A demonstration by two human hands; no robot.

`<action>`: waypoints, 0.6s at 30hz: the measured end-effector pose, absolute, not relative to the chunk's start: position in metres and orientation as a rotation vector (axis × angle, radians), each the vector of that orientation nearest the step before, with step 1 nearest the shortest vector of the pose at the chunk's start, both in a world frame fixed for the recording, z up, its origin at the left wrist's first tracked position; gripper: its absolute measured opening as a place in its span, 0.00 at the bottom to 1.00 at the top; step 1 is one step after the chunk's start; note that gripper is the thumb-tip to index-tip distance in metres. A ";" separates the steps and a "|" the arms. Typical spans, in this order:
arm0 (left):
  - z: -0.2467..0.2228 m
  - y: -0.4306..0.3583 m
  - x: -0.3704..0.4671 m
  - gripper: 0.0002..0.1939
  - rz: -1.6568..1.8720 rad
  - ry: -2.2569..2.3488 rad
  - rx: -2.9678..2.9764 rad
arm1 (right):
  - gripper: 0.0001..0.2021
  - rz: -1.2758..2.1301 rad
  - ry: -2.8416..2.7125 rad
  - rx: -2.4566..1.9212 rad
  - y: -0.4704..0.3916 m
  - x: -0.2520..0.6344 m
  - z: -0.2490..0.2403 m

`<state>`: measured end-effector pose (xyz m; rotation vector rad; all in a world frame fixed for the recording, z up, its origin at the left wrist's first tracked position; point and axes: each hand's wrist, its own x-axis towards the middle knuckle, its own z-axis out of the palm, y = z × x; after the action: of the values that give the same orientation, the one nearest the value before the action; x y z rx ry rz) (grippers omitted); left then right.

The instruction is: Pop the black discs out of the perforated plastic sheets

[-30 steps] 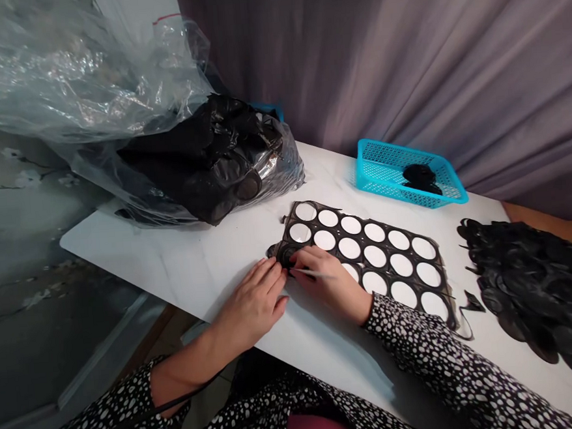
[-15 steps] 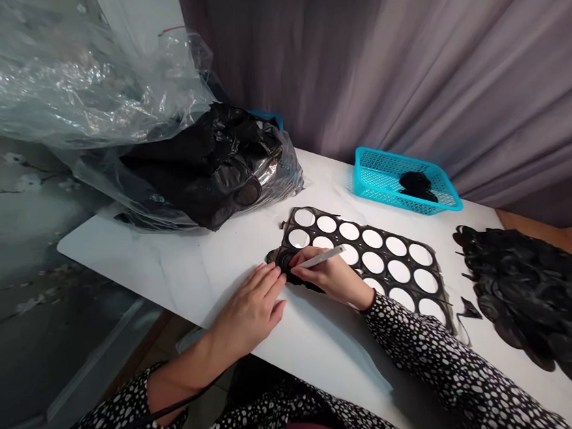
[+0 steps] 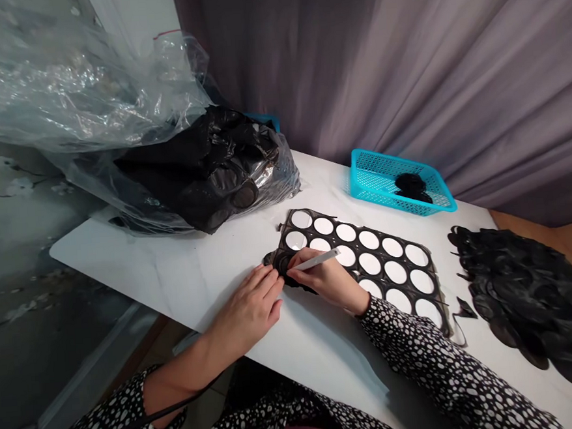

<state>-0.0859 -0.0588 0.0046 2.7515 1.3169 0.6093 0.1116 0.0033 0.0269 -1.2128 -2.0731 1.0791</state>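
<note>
A thin black sheet (image 3: 380, 248) with rows of round cut-outs lies on the white table, the white showing through its holes. My left hand (image 3: 255, 301) rests flat near its left corner, fingers stretched out and fingertips on the black edge. In my right hand (image 3: 327, 282) a slim white tool (image 3: 318, 259) is held like a pen, its tip low over a black ring-shaped part (image 3: 282, 262) beside my left fingertips. The tip itself is hidden by my fingers, so its kind cannot be made out.
A clear plastic bag stuffed with black sheets (image 3: 204, 168) stands at the back left. A turquoise basket (image 3: 387, 201) holds some black pieces (image 3: 411, 186). On the right lies a heap of black round pieces (image 3: 527, 295), with a small black scrap (image 3: 465, 309) beside it.
The whole view has shifted slightly. Both hands keep nearly the same place on the sheet, and the white tool has barely moved.
</note>
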 end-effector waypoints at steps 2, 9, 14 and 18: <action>0.005 -0.059 -0.086 0.16 0.606 1.312 2.744 | 0.05 0.891 -2.182 -1.238 -0.005 0.108 0.026; 0.002 -0.059 -0.090 0.18 0.634 1.310 2.757 | 0.06 0.219 -2.587 -1.075 -0.029 0.098 0.018; -0.003 -0.059 -0.092 0.18 0.669 1.325 2.781 | 0.04 0.814 -2.174 -1.285 -0.011 0.105 0.023; -0.002 -0.060 -0.091 0.19 0.664 1.330 2.747 | 0.03 1.198 -1.949 -1.230 0.000 0.111 0.025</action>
<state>-0.0912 -0.0599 -0.0024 2.7472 1.3299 0.6642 0.1106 -0.0002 0.0253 -1.2301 -1.9493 1.1980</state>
